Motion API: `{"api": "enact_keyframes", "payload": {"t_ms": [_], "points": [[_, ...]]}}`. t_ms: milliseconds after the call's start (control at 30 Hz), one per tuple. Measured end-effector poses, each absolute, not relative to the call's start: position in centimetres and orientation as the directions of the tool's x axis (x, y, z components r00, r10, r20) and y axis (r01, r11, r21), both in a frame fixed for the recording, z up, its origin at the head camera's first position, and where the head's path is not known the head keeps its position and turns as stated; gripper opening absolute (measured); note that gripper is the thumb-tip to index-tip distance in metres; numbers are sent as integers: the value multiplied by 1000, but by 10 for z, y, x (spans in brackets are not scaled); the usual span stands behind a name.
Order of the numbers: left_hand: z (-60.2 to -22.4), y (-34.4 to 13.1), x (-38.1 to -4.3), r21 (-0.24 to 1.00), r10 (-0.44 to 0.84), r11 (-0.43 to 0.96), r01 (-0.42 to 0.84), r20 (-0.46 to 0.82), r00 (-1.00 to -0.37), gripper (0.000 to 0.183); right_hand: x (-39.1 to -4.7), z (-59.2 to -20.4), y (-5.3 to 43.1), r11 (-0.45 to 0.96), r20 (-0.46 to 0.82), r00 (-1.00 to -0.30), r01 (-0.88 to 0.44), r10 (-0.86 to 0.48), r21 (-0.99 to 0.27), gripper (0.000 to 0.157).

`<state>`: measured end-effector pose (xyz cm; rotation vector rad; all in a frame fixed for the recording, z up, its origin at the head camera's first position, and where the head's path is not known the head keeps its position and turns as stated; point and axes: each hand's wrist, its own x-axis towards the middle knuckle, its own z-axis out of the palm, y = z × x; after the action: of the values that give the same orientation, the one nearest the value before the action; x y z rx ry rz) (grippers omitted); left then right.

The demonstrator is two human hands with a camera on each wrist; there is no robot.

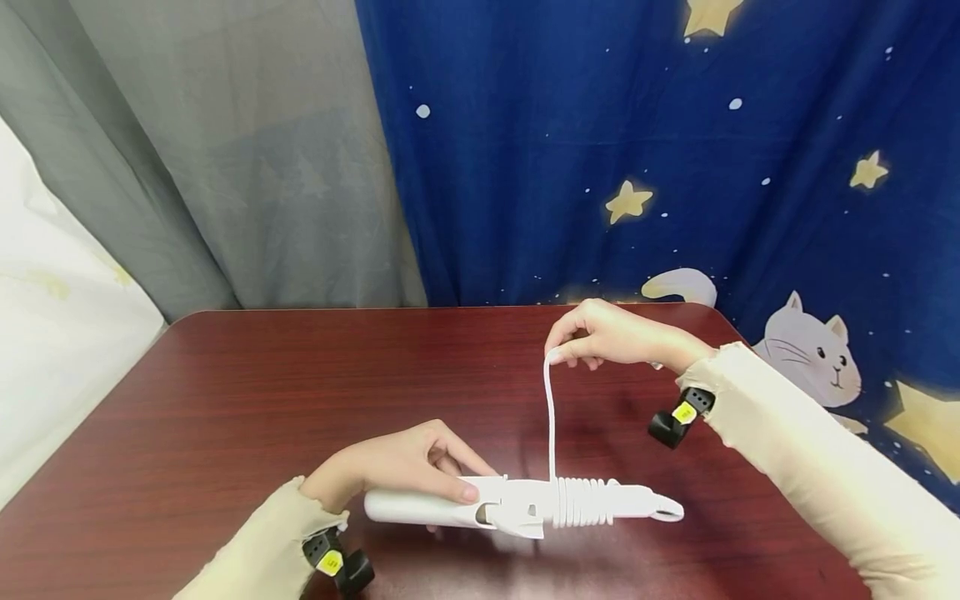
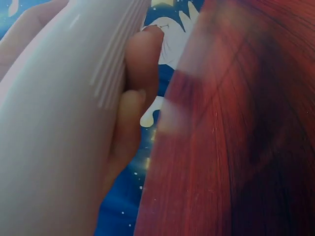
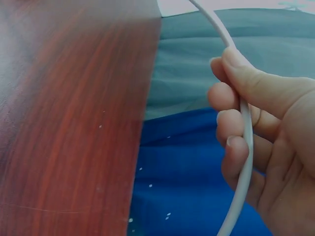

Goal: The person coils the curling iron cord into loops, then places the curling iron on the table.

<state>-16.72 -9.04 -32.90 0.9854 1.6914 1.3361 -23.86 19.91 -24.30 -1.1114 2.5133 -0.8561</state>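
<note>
A long white appliance, which looks like a hair curling iron, lies level just over the near part of the table. My left hand grips its thick left end, thumb on the near side. In the left wrist view the smooth ribbed body fills the left side, with fingers wrapped behind it. White cord is wound in several turns round the right end, which finishes in a loop. One length of cord rises to my right hand, which pinches it. In the right wrist view the cord runs across the curled fingers.
The dark red wooden table has its far edge against a grey curtain and a blue curtain with stars and a cat. White fabric hangs at the left. Both wrists wear small black cameras.
</note>
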Motion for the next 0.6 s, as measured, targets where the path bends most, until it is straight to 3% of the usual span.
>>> {"api": "enact_keyframes", "payload": {"t_ms": [367, 600], "points": [[-326, -89, -171, 944, 821, 264, 198, -112, -560, 23, -220, -225, 188, 515, 139, -653, -694, -745, -504, 8], [-327, -92, -176, 858, 787, 333, 390, -24, -617, 24, -203, -215, 178, 493, 195, -620, -746, -760, -448, 7]]}}
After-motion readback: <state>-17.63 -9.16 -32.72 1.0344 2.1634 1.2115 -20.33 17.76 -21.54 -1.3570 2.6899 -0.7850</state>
